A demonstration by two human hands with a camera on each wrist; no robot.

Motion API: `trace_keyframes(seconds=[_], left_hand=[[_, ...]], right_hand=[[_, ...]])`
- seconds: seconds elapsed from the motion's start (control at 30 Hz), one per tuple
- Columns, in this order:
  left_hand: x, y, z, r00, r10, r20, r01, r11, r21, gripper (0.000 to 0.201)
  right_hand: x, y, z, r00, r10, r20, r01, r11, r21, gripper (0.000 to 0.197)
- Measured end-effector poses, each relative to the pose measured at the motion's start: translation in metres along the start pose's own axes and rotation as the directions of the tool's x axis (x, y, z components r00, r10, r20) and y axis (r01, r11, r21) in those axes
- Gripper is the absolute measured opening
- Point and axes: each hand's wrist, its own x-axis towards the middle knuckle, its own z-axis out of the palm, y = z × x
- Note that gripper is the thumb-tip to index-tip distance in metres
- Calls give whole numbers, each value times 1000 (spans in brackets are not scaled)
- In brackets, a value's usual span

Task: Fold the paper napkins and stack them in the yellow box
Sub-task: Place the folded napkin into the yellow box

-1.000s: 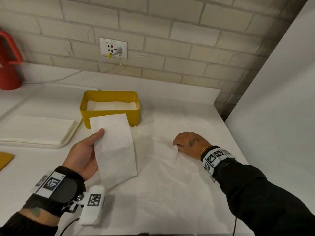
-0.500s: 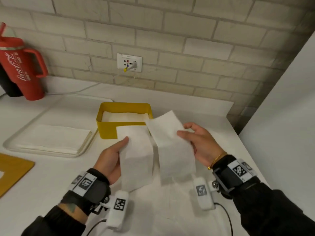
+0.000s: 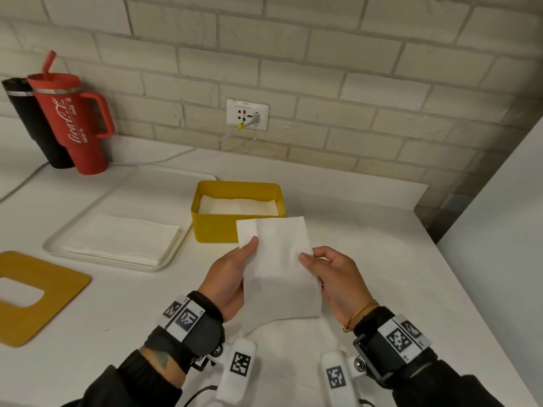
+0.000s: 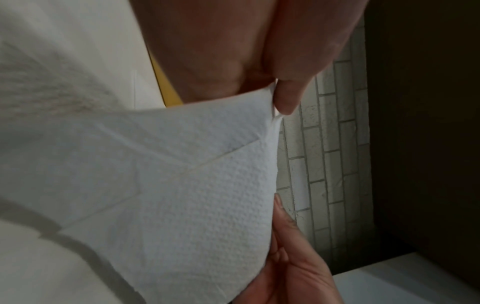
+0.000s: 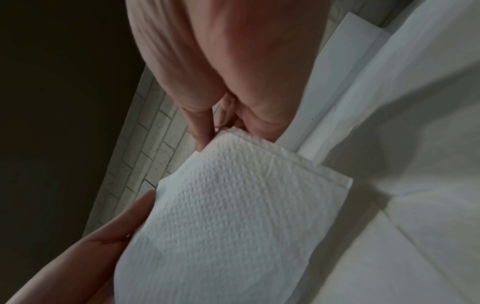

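Two folded white napkins [image 3: 279,259] overlap in the air just in front of the yellow box [image 3: 217,227]. My left hand [image 3: 244,259] pinches their left edge with the thumb on top. At the right edge, my right hand [image 3: 317,259] pinches them with thumb and fingers. The left wrist view shows the napkins [image 4: 194,185] under my left thumb [image 4: 285,92]. In the right wrist view the napkins [image 5: 233,205] are pinched in my right fingers [image 5: 202,127]. Folded napkins [image 3: 238,205] lie inside the box.
A white tray [image 3: 117,261] left of the box holds a stack of napkins [image 3: 123,239]. A yellow board [image 3: 44,295] lies at the left edge. A red tumbler [image 3: 73,124] and a black bottle [image 3: 32,121] stand at the brick wall. A white wall closes the right side.
My right hand lifted a folded napkin off the table. Both hands then came together, so the two separately held napkins now overlap as one bundle.
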Motion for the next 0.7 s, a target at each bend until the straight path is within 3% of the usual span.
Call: trace_keyframes(seconds=[0.27,0.4,0.5,0.7], left_hand=[[-1,6,-12,1000,12,28,-9,994,-108,33],[-1,9,-21,999,27,30,-23,991,-132,38],[-2,12,-17,999,30,40,-24,990,-138,40],[-7,14,-19,996,30,87,-19,993,-121,56]], right_hand=[[-1,-13,-11,998,-54,-24,55,998,40,11],[-10,-38,-5,988,-102,120,86,988,132,20],[-16,-37,16,980,-70,187,49,992,113,21],[-16,-17,39,990,-1,138,-3,1000,25,18]])
